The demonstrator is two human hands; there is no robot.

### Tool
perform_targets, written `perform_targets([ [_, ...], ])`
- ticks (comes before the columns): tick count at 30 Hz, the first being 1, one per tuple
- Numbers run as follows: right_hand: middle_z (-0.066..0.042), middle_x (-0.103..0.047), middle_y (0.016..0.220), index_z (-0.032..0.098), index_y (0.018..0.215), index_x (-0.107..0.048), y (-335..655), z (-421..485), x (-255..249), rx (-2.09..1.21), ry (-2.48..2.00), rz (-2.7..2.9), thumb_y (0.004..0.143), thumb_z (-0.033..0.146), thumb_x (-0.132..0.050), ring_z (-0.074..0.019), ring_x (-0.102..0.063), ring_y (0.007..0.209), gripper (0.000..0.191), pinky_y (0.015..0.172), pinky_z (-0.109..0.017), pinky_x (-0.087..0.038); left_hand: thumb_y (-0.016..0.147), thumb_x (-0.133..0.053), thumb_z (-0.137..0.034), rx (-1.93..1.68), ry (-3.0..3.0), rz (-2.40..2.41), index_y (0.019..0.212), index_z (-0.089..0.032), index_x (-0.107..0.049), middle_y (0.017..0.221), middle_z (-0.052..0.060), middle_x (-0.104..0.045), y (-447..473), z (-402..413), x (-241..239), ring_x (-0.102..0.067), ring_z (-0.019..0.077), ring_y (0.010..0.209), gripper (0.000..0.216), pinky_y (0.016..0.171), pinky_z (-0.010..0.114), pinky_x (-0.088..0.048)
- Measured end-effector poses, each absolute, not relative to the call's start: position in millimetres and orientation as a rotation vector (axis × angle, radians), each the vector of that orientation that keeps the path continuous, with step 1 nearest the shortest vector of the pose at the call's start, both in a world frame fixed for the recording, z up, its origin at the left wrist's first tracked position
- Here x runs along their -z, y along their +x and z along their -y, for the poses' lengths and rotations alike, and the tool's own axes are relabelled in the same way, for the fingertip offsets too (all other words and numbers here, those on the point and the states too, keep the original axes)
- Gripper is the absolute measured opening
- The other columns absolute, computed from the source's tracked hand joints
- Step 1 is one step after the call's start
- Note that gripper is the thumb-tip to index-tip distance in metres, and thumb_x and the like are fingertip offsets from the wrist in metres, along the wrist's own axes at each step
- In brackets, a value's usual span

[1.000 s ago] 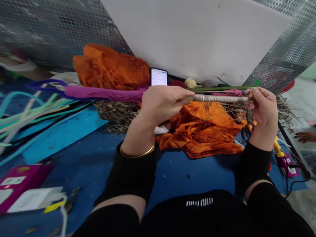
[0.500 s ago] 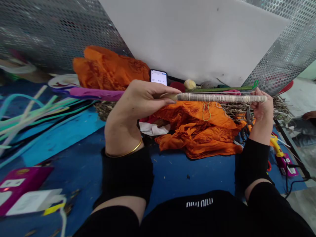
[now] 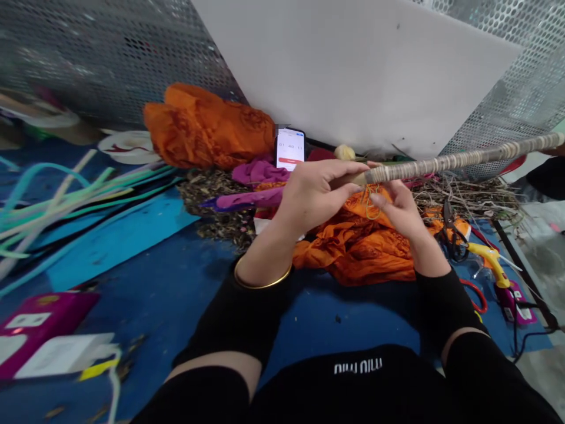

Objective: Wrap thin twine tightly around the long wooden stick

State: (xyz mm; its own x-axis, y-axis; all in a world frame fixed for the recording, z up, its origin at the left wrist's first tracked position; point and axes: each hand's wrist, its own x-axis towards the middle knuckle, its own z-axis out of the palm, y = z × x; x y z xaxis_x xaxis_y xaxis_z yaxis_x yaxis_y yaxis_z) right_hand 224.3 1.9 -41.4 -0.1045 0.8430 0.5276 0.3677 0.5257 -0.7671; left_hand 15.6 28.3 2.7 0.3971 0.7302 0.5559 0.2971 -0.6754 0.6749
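Thread-wrapped stick [image 3: 441,160] gripped by left hand [image 3: 315,191]; right hand [image 3: 399,209] pinches it alongside. Black garment [image 3: 309,388] reads "MIU MIU".

The phone [image 3: 290,147] propped at the back shows a timer on its screen, with digits reading "01 40" and a last pair too small to make out. White letters on the person's black garment [image 3: 357,366], seen inverted, read "miu miu". The white label on the pink box [image 3: 53,306] is too blurred to read.
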Motion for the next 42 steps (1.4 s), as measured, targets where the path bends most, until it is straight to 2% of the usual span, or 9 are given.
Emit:
perform_targets([
  [5,0.000,-0.064,0.072,0.022,0.078,-0.067,200,22,34,-0.280,-1.098,1.736,0.102,0.043,-0.057,-0.0142,-0.062,0.070,0.034,0.071,-0.029,-0.054,0.088,-0.066,-0.021,-1.252,2.138,-0.950,0.121,-0.018,-0.081,0.116,0.007,-0.082,23,-32,3,-0.077,0.0228,0.103,0.037,0.096,0.032,-0.060],
  [9,-0.007,-0.068,0.100,0.022,0.082,-0.071,200,29,33,0.056,-0.809,1.666,0.103,0.034,-0.056,-0.0209,-0.069,0.104,0.028,0.092,-0.039,-0.057,0.088,-0.067,-0.022,-1.258,2.069,-0.912,0.121,-0.017,-0.081,0.117,0.008,-0.082,28,-36,9,-0.077,0.0229,0.102,0.037,0.092,0.031,-0.060],
  [11,-0.007,-0.071,0.102,0.023,0.087,-0.072,198,26,37,-0.064,-0.624,1.678,0.104,0.035,-0.054,-0.0228,-0.071,0.106,0.028,0.094,-0.043,-0.059,0.088,-0.067,-0.024,-1.208,2.064,-0.892,0.121,-0.017,-0.081,0.116,0.007,-0.083,32,-36,12,-0.078,0.0222,0.098,0.037,0.087,0.029,-0.060],
  [15,0.000,-0.060,0.066,0.024,0.073,-0.065,189,18,42,-0.464,-0.461,1.431,0.103,0.045,-0.056,-0.0164,-0.065,0.067,0.038,0.075,-0.038,-0.058,0.091,-0.064,-0.022,-1.180,2.154,-0.943,0.124,-0.017,-0.080,0.116,0.007,-0.082,40,-33,14,-0.078,0.0215,0.098,0.037,0.088,0.029,-0.058],
  [22,0.010,-0.031,0.052,0.022,0.063,-0.054,179,29,23,-0.813,-0.675,0.892,0.087,0.055,-0.076,-0.0057,-0.025,0.046,0.046,0.048,-0.023,-0.029,0.096,-0.065,-0.026,-1.197,2.285,-1.049,0.123,-0.023,-0.080,0.117,0.005,-0.082,54,-29,24,-0.076,0.0224,0.107,0.031,0.089,0.028,-0.056],
  [25,0.011,-0.031,0.053,0.021,0.064,-0.055,179,34,18,-0.868,-0.668,0.807,0.084,0.047,-0.080,-0.0047,-0.027,0.046,0.041,0.050,-0.021,-0.033,0.097,-0.064,-0.027,-1.227,2.278,-1.041,0.123,-0.023,-0.079,0.114,0.004,-0.082,58,-28,29,-0.076,0.0202,0.103,0.030,0.088,0.027,-0.055],
  [32,0.013,-0.030,0.052,0.022,0.073,-0.053,189,22,17,-1.074,-0.663,0.357,0.105,0.036,-0.057,-0.0047,-0.027,0.044,0.035,0.062,-0.019,-0.050,0.100,-0.058,-0.024,-1.282,2.440,-1.161,0.126,-0.021,-0.076,0.112,0.006,-0.080,64,-29,39,-0.075,0.0211,0.099,0.032,0.080,0.027,-0.054],
  [36,0.012,-0.045,0.057,0.020,0.077,-0.060,191,17,16,-1.133,-0.649,0.294,0.100,0.033,-0.068,-0.0033,-0.038,0.048,0.027,0.066,-0.019,-0.055,0.104,-0.053,-0.026,-1.423,2.593,-1.123,0.124,-0.020,-0.075,0.110,0.007,-0.081,64,-30,42,-0.076,0.0191,0.094,0.031,0.076,0.025,-0.053],
  [42,0.013,-0.041,0.054,0.020,0.084,-0.070,191,18,26,-1.085,-0.682,0.429,0.086,0.035,-0.082,-0.0034,-0.035,0.047,0.020,0.056,-0.017,-0.050,0.102,-0.049,-0.023,-1.490,2.645,-1.057,0.139,-0.015,-0.065,0.111,0.009,-0.081,64,-28,46,-0.077,0.0212,0.092,0.041,0.077,0.028,-0.057],
])
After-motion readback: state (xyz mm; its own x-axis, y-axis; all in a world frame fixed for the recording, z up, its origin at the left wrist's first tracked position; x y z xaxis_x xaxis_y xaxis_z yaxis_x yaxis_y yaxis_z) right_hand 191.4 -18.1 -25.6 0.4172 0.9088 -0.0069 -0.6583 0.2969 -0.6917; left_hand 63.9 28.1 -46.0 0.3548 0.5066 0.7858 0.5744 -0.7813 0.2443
